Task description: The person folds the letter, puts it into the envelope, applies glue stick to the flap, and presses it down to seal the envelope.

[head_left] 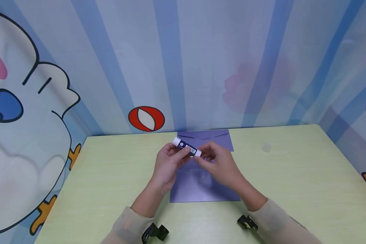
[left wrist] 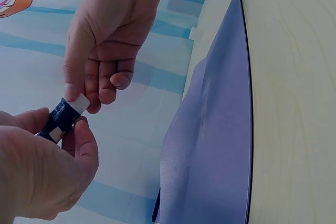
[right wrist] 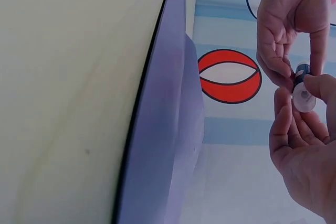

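Observation:
A small glue stick (head_left: 187, 147), with a dark blue printed body and white ends, is held at a tilt above the table. My left hand (head_left: 167, 166) grips its body, thumb lying along the label. At the lower white end, the thumb and fingers of my right hand (head_left: 221, 164) pinch the stick. The left wrist view shows the right thumb on the white end (left wrist: 80, 104). In the right wrist view a round white end (right wrist: 304, 99) faces the camera. Below both hands lies a purple envelope (head_left: 201, 189), its flap side toward the far edge, partly covered by hands and forearms.
The pale wooden table (head_left: 292, 189) meets a blue striped cloth backdrop (head_left: 201, 67) at its far edge. A small translucent round disc (head_left: 266, 147) lies right of the envelope. Black wrist cameras (head_left: 155, 232) are strapped near both sleeves.

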`<state>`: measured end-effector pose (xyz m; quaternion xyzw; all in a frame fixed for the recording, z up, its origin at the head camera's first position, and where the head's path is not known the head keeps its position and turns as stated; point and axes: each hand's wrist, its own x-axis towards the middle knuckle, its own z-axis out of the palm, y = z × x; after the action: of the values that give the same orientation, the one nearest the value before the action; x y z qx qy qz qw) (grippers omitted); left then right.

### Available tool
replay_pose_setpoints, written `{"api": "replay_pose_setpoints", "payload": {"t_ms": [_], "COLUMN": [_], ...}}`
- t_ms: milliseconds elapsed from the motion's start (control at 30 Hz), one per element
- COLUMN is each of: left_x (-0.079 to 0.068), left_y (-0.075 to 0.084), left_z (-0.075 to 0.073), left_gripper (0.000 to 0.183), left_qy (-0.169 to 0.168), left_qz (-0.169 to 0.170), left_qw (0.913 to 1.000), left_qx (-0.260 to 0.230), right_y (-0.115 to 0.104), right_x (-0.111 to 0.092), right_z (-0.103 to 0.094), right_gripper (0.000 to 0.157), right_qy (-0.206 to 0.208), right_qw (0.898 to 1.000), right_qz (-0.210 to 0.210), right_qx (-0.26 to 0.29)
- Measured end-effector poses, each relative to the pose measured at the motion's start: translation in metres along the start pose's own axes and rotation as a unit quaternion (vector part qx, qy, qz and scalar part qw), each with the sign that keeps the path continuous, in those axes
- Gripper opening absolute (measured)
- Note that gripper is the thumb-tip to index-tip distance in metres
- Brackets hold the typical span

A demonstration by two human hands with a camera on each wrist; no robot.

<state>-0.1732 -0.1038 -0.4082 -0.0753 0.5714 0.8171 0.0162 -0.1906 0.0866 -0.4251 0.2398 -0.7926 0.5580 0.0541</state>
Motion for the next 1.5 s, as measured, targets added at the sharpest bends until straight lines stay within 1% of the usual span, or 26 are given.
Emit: {"api": "replay_pose_setpoints", "payload": {"t_ms": [67, 167, 233, 300, 333, 400, 467, 533, 567, 633, 733, 800, 867, 933, 1000, 1067, 1133, 1200, 1267, 1300, 1333, 1400, 1500], "left_x": [0.000, 0.000, 0.000, 0.000, 0.000, 0.001, 0.001, 0.001, 0.002, 0.002, 0.002, 0.001, 0.001, 0.001, 0.001, 0.001, 0.001, 0.000, 0.000, 0.000, 0.000, 0.000, 0.000], "left_y": [0.000, 0.000, -0.001, -0.001, -0.001, -0.001, -0.001, -0.001, -0.001, -0.001, -0.001, -0.001, -0.002, -0.002, -0.001, -0.001, -0.002, -0.001, -0.002, -0.002, -0.002, -0.002, -0.002], "left_z": [0.000, -0.001, -0.001, -0.001, -0.001, -0.001, -0.001, -0.001, -0.001, 0.000, 0.000, 0.001, 0.001, 0.001, 0.001, 0.001, 0.000, 0.000, 0.000, 0.000, 0.000, 0.000, 0.000], "left_gripper": [0.033, 0.037, 0.038, 0.039, 0.039, 0.039, 0.039, 0.039, 0.039, 0.038, 0.037, 0.037, 0.037, 0.037, 0.038, 0.038, 0.039, 0.040, 0.040, 0.040, 0.040, 0.039, 0.039], "left_qy": [-0.002, -0.005, -0.007, -0.008, -0.008, -0.007, -0.004, 0.001, 0.003, 0.005, 0.006, 0.006, 0.005, 0.004, 0.003, 0.002, 0.000, -0.002, -0.003, -0.003, -0.003, -0.001, 0.005], "left_qz": [0.001, 0.003, 0.006, 0.009, 0.011, 0.014, 0.017, 0.020, 0.021, 0.022, 0.022, 0.023, 0.023, 0.022, 0.020, 0.019, 0.018, 0.019, 0.020, 0.021, 0.021, 0.021, 0.024], "left_qw": [1.0000, 0.9999, 0.9998, 0.9997, 0.9997, 0.9996, 0.9995, 0.9994, 0.9994, 0.9994, 0.9993, 0.9993, 0.9993, 0.9993, 0.9993, 0.9992, 0.9992, 0.9991, 0.9991, 0.9990, 0.9990, 0.9990, 0.9989], "left_qx": [0.004, 0.012, 0.016, 0.020, 0.021, 0.023, 0.025, 0.027, 0.027, 0.028, 0.028, 0.029, 0.030, 0.031, 0.032, 0.035, 0.037, 0.039, 0.039, 0.038, 0.038, 0.040, 0.041], "right_y": [0.001, 0.002, 0.002, 0.002, 0.002, 0.000, -0.002, -0.004, -0.005, -0.006, -0.007, -0.008, -0.007, -0.006, -0.004, -0.002, -0.001, 0.000, 0.000, 0.000, -0.001, -0.003, -0.006], "right_x": [0.001, 0.003, 0.004, 0.005, 0.004, 0.004, 0.002, 0.001, 0.000, -0.002, -0.003, -0.004, -0.004, -0.004, -0.003, -0.002, -0.001, 0.001, 0.001, 0.001, 0.002, 0.000, -0.002], "right_z": [-0.001, -0.002, -0.003, -0.003, -0.003, -0.002, 0.001, 0.003, 0.004, 0.006, 0.008, 0.008, 0.007, 0.006, 0.005, 0.003, 0.002, 0.000, -0.001, -0.001, -0.001, 0.000, 0.004], "right_gripper": [0.022, 0.026, 0.029, 0.029, 0.029, 0.029, 0.031, 0.033, 0.034, 0.033, 0.030, 0.028, 0.026, 0.024, 0.022, 0.020, 0.021, 0.023, 0.026, 0.026, 0.027, 0.030, 0.032], "right_qy": [-0.016, -0.036, -0.045, -0.049, -0.048, -0.038, -0.022, -0.003, 0.006, 0.015, 0.023, 0.028, 0.030, 0.027, 0.017, -0.001, -0.019, -0.034, -0.044, -0.045, -0.045, -0.036, -0.010], "right_qw": [0.998, 0.988, 0.981, 0.978, 0.979, 0.986, 0.995, 1.000, 1.000, 0.997, 0.994, 0.994, 0.995, 0.997, 0.999, 0.999, 0.994, 0.986, 0.977, 0.975, 0.975, 0.983, 0.996], "right_qz": [0.041, 0.103, 0.130, 0.141, 0.138, 0.113, 0.072, 0.026, 0.006, -0.023, -0.048, -0.054, -0.048, -0.033, -0.005, 0.035, 0.080, 0.123, 0.152, 0.159, 0.157, 0.138, 0.080], "right_qx": [0.044, 0.107, 0.135, 0.147, 0.145, 0.117, 0.065, 0.003, -0.026, -0.065, -0.092, -0.095, -0.086, -0.063, -0.027, 0.019, 0.069, 0.112, 0.141, 0.149, 0.148, 0.119, 0.034]}}
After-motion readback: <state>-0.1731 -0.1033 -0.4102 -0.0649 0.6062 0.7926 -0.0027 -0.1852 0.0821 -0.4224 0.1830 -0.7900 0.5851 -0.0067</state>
